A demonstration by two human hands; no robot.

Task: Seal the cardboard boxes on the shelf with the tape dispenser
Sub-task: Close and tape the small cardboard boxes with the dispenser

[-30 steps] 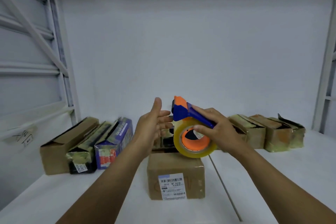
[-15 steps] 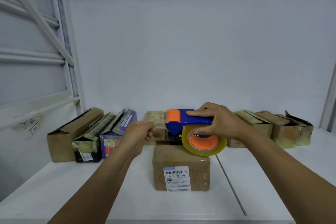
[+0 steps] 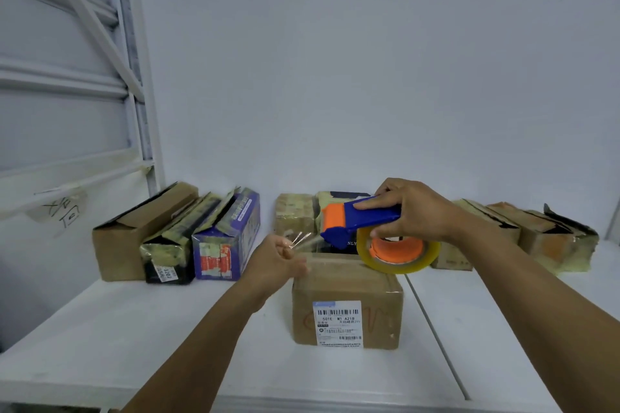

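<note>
**Head view.** The right hand (image 3: 416, 211) is gripping the tape dispenser (image 3: 362, 216) from above, with fingers and thumb curling round its blue handle. The dispenser's orange head is pointing left. The roll of tape (image 3: 401, 256), yellowish on an orange hub, is hanging beneath the handle. Its lower edge is lying over the rear right corner of the front cardboard box (image 3: 347, 298); whether the two are touching cannot be told.

The left hand (image 3: 275, 261), slightly blurred, is pinching the free end of a strip of clear tape (image 3: 302, 240). The strip is running from the dispenser's head down and left to the fingers, above the box's rear left corner.

The front cardboard box is standing on the white shelf (image 3: 167, 329) near its front edge, top flaps down, with a barcode label (image 3: 339, 323) facing the camera. Behind it, a taped brown box (image 3: 295, 214) and a dark box (image 3: 337, 199) are standing side by side.

At left, three boxes are lying close together in a row:
- a plain brown box (image 3: 134, 238)
- a black box with yellowed tape (image 3: 171, 251)
- a blue printed box (image 3: 228, 241)

At right, worn brown boxes (image 3: 553, 241) are sitting in a row. A white shelf upright (image 3: 141, 77) is rising at far left.
</note>
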